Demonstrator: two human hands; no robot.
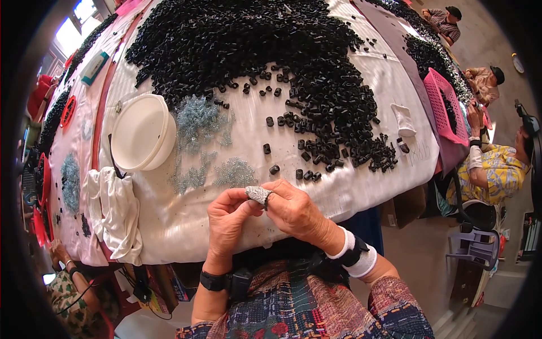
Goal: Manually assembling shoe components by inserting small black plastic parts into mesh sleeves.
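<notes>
My two hands meet over the near edge of the cloth-covered table. The fingers of my left hand (226, 220) are pinched together, close to the fingertips of my right hand (296, 210). A grey-and-white speckled finger cover (258, 194) wraps one fingertip of the right hand, with a dark edge beside it. What lies between the fingers is too small and hidden to make out. Just beyond my hands lies a small heap of pale bluish coil springs (235, 172), with a larger heap of springs (197, 120) behind it. Short black cylindrical pieces (274, 169) are scattered nearby.
A large mound of black pieces (237, 45) covers the table's far part. At left stand a white plastic tub (137, 135) and a crumpled white cloth (116, 212). To the right are a small white pouch (403, 120) and a pink basket (443, 107). People work around neighbouring tables.
</notes>
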